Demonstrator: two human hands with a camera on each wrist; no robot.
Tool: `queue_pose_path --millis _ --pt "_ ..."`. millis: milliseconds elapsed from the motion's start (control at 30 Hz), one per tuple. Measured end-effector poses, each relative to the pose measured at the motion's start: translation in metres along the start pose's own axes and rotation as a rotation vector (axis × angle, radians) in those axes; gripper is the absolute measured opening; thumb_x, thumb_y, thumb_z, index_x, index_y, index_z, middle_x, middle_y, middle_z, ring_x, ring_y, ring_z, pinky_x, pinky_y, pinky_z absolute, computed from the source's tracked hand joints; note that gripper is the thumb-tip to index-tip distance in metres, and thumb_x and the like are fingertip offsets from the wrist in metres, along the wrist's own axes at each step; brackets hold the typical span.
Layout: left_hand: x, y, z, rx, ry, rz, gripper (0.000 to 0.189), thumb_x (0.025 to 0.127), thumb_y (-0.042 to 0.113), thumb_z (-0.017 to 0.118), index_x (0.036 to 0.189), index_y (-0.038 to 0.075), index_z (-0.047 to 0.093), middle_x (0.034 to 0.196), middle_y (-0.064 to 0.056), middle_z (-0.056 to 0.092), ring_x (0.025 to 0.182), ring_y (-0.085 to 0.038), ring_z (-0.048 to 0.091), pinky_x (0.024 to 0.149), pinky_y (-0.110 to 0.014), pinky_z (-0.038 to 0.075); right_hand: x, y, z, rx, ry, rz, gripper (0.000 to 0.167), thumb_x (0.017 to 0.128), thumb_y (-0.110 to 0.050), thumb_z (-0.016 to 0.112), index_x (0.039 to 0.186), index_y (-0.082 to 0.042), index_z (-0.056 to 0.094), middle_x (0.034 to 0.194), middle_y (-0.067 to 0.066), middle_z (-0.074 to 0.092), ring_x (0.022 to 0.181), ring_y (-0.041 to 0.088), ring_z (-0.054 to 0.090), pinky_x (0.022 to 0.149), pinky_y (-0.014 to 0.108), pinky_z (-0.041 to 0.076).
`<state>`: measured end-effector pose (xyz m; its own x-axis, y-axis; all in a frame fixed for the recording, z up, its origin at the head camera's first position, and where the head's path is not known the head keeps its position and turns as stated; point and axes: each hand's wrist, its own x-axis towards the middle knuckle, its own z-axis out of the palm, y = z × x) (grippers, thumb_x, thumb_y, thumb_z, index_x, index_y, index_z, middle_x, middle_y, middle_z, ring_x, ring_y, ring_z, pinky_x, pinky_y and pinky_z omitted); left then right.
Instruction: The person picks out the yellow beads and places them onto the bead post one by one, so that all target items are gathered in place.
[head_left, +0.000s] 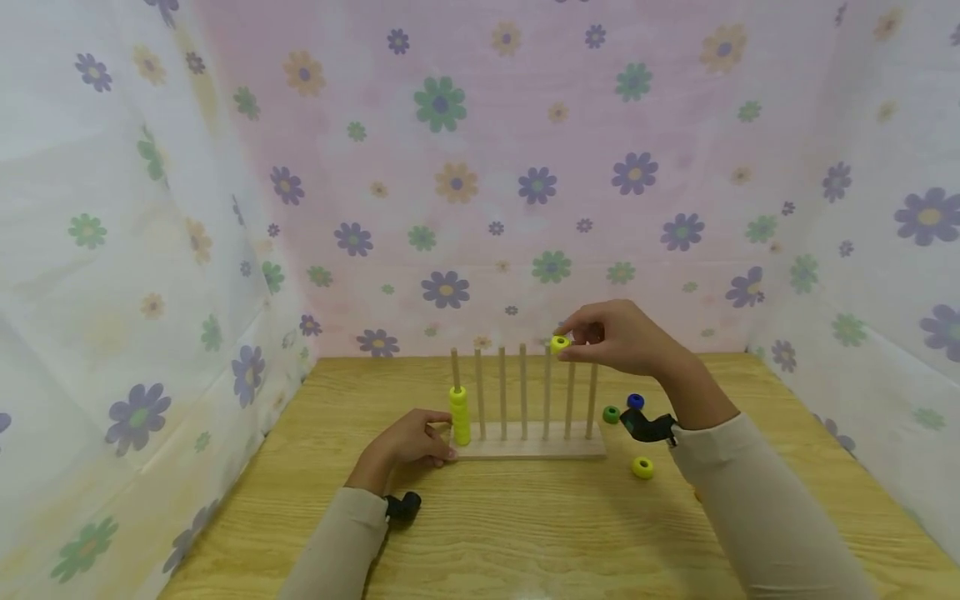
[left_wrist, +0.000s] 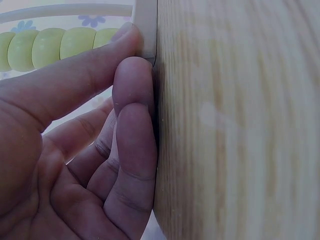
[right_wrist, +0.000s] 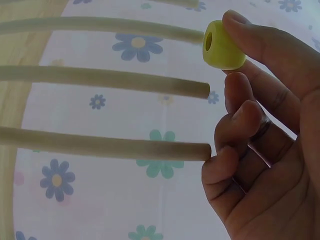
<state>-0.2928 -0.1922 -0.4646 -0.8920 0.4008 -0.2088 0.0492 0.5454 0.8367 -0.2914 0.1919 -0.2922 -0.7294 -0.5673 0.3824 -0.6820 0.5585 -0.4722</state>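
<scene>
My right hand (head_left: 621, 337) pinches a yellow bead (head_left: 560, 344) between thumb and fingers. In the right wrist view the bead (right_wrist: 223, 46) has its hole turned toward the pegs, right by one peg's tip. The wooden peg rack (head_left: 525, 450) stands on the table with several upright pegs (head_left: 522, 392). Stacked on its leftmost peg are several yellow beads (head_left: 460, 421). At that end my left hand (head_left: 411, 437) grips the base's edge. The left wrist view has the thumb and fingertips (left_wrist: 134, 75) against the base (left_wrist: 146, 30), the other fingers curled low along the tabletop.
Right of the rack lie a green bead (head_left: 611, 414), a blue bead (head_left: 635, 402) and another yellow bead (head_left: 642, 467). An orange piece (head_left: 698, 493) is mostly hidden by the right sleeve (head_left: 757, 500). Flowered cloth (head_left: 480, 225) encloses the wooden table (head_left: 525, 533) at the back and sides.
</scene>
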Motion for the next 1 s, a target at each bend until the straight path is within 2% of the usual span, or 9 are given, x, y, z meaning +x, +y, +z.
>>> queue_pose_path --millis 233,600,800,1000 --pt "0.001 -0.002 -0.001 -0.001 0.000 -0.003 0.078 0.088 0.016 0.084 0.155 0.005 0.047 0.084 -0.006 0.077 0.069 -0.018 0.072 0.068 -0.033 0.062 0.012 -0.008 0.005 -0.021 0.006 -0.040 0.020 0.090 -0.035 0.083 0.109 -0.026 0.079 0.081 -0.008 0.065 0.064 0.015 0.054 0.058 0.029 0.047" --pt "0.002 -0.001 0.000 -0.010 -0.003 -0.004 0.075 0.088 0.014 0.084 0.154 0.006 0.049 0.085 -0.006 0.077 0.070 -0.019 0.072 0.068 -0.033 0.062 0.025 -0.020 0.014 -0.015 -0.001 -0.026 0.023 0.091 -0.038 0.082 0.112 -0.029 0.080 0.101 -0.013 0.071 0.085 0.012 0.063 0.072 0.034 0.056" --pt "0.002 0.000 0.001 -0.014 -0.003 0.010 0.073 0.088 0.012 0.083 0.153 0.005 0.051 0.083 -0.007 0.077 0.068 -0.018 0.071 0.067 -0.033 0.062 0.032 -0.026 0.020 0.005 -0.009 -0.046 0.026 0.092 -0.036 0.081 0.115 -0.025 0.080 0.104 -0.011 0.072 0.088 0.011 0.064 0.075 0.035 0.057" --pt "0.001 0.001 0.001 -0.010 -0.005 0.011 0.072 0.089 0.010 0.083 0.153 0.005 0.050 0.084 -0.006 0.077 0.069 -0.017 0.072 0.068 -0.033 0.062 0.039 -0.031 0.026 0.002 -0.009 -0.058 0.024 0.093 -0.038 0.080 0.115 -0.029 0.079 0.103 -0.014 0.071 0.089 0.008 0.064 0.074 0.032 0.058"
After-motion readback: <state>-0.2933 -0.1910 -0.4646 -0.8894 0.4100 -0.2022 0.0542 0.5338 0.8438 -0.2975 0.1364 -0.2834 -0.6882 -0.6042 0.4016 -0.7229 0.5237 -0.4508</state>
